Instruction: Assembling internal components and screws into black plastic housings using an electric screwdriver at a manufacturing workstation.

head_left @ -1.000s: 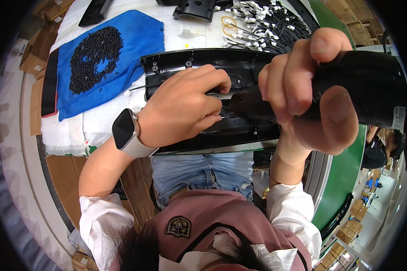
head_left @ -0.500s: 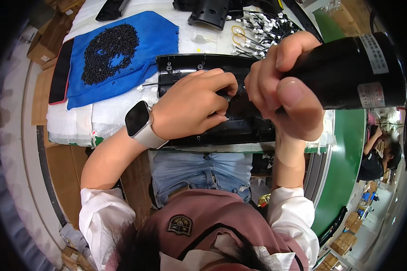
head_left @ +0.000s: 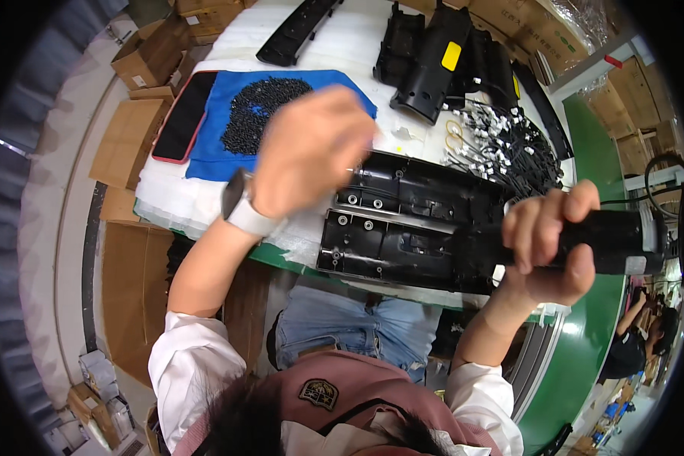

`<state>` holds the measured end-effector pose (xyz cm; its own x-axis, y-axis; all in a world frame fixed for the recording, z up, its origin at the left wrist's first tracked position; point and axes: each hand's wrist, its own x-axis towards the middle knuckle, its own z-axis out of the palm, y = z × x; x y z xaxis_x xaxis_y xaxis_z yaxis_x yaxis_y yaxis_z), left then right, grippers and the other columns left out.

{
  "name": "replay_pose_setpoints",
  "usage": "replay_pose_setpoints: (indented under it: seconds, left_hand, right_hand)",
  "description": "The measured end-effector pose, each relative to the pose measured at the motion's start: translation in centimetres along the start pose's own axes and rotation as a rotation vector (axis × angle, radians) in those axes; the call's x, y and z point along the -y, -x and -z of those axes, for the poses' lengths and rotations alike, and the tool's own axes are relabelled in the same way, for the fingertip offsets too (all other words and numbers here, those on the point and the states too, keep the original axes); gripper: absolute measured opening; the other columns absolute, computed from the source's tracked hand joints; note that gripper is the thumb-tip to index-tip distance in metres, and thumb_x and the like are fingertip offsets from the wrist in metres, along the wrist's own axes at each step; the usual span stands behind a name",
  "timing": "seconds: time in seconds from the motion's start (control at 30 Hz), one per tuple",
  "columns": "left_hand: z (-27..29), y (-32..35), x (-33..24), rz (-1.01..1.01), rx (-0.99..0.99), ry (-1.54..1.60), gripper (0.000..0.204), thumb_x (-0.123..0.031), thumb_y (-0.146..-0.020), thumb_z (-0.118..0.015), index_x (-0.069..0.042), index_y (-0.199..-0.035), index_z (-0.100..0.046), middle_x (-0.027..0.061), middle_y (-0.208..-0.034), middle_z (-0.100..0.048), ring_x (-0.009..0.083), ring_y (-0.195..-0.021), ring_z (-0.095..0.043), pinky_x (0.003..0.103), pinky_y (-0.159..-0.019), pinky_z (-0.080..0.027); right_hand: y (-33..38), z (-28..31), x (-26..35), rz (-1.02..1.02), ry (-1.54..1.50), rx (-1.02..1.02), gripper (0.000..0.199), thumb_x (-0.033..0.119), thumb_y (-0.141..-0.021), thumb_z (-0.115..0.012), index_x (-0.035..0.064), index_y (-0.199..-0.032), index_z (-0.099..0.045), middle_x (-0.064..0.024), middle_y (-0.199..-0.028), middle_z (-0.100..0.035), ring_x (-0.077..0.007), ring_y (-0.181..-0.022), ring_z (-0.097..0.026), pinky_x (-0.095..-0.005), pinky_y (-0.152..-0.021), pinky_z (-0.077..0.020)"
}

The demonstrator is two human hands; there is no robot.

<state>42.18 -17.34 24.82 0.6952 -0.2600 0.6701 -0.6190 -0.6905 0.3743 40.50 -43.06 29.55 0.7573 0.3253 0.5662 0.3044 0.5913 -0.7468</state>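
The right hand (head_left: 547, 243) grips a black electric screwdriver (head_left: 615, 242) over the open black housing (head_left: 410, 228), while the left hand (head_left: 311, 148), fingers hidden, hovers near the screw pile (head_left: 260, 114), kept within reach.

- Left hand (head_left: 311, 148), blurred, hovers with fingers curled loosely, a pale watch on its wrist.
- Right hand (head_left: 547, 243) is clenched in a fist, forearm bent upward.

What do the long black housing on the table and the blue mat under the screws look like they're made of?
The long black housing looks like moulded plastic: semi-gloss, with ribs and screw bosses. The blue mat under the pile of black screws seems to be soft matte cloth or foam, with slightly uneven edges.
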Motion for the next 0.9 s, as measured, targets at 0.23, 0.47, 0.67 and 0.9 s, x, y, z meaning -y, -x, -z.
replay_pose_setpoints:
  seconds: [0.23, 0.47, 0.67, 0.9]
  left_hand:
    - [2.6, 2.5, 6.7, 0.487, 0.085, -0.549, 0.017, -0.019, -0.076, -0.069, -0.004, -0.075, -0.063, 0.0098, -0.075, -0.06, 0.0293, -0.07, -0.06, 0.038, -0.059, -0.046]
    - [1.8, 2.5, 6.2, 0.461, 0.035, -0.545, 0.013, -0.016, -0.075, -0.068, -0.004, -0.074, -0.062, 0.0108, -0.076, -0.059, 0.0295, -0.076, -0.061, 0.04, -0.063, -0.049]
    - [1.8, 2.6, 5.8, 0.394, 0.039, -0.516, 0.015, -0.016, -0.078, -0.068, -0.003, -0.077, -0.061, 0.0104, -0.078, -0.058, 0.029, -0.078, -0.059, 0.039, -0.063, -0.047]
    - [1.5, 2.5, 5.6, 0.457, -0.06, -0.354, 0.012, -0.015, -0.078, -0.065, -0.004, -0.075, -0.062, 0.0103, -0.077, -0.057, 0.0304, -0.075, -0.059, 0.04, -0.064, -0.048]
  right_hand:
    - [-0.1, 0.1, 1.1, 0.041, -0.028, 0.044, 0.041, 0.025, -0.077, -0.068, 0.006, -0.102, -0.042, -0.0001, -0.058, -0.046, -0.0118, -0.042, -0.045, -0.0279, -0.047, -0.0397]
    - [-0.2, -0.5, 0.9, 0.043, 0.019, 0.005, 0.041, 0.022, -0.074, -0.068, 0.0047, -0.101, -0.043, -0.0013, -0.057, -0.045, -0.013, -0.042, -0.043, -0.0269, -0.043, -0.0366]
    - [-0.1, -0.9, 1.0, 0.026, 0.095, -0.007, 0.039, 0.029, -0.077, -0.067, 0.007, -0.098, -0.042, 0.0026, -0.055, -0.044, -0.01, -0.038, -0.041, -0.0261, -0.046, -0.0395]
    - [-0.4, -1.4, 1.8, 0.029, 0.126, -0.012, 0.039, 0.029, -0.078, -0.066, 0.0067, -0.1, -0.042, 0.0025, -0.056, -0.044, -0.0098, -0.038, -0.041, -0.0265, -0.046, -0.0387]
